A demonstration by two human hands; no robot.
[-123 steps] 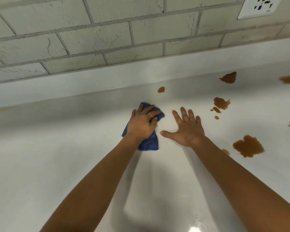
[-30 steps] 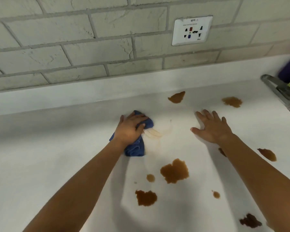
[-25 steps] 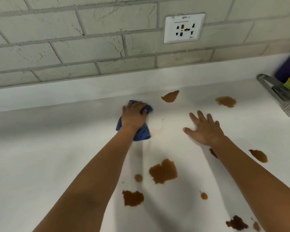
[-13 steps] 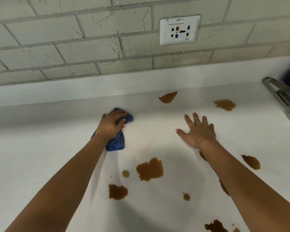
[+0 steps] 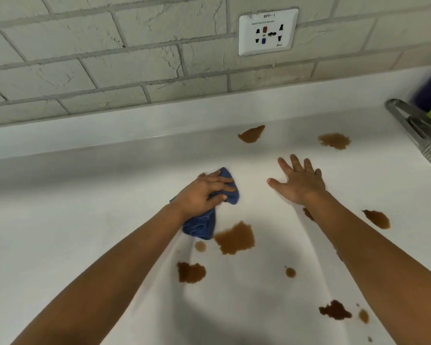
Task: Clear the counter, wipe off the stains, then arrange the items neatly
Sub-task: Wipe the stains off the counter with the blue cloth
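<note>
My left hand (image 5: 204, 192) grips a bunched blue cloth (image 5: 202, 225) and presses it on the white counter (image 5: 60, 232). The cloth's near end lies right beside a large brown stain (image 5: 235, 238). Several more brown stains mark the counter: one near the back (image 5: 251, 134), one at the back right (image 5: 334, 141), a dark one (image 5: 190, 272) in front. My right hand (image 5: 297, 181) lies flat on the counter with fingers spread, holding nothing.
A brick-pattern wall with a white socket plate (image 5: 268, 31) rises behind the raised counter ledge. At the far right edge stands a grey metal rack (image 5: 416, 130) holding purple and yellow items. Another dark stain (image 5: 335, 310) lies near my right forearm.
My left hand slid the cloth right and nearer to me, up to the large brown stain. The smear it rubbed earlier is gone. My right hand stays flat.
</note>
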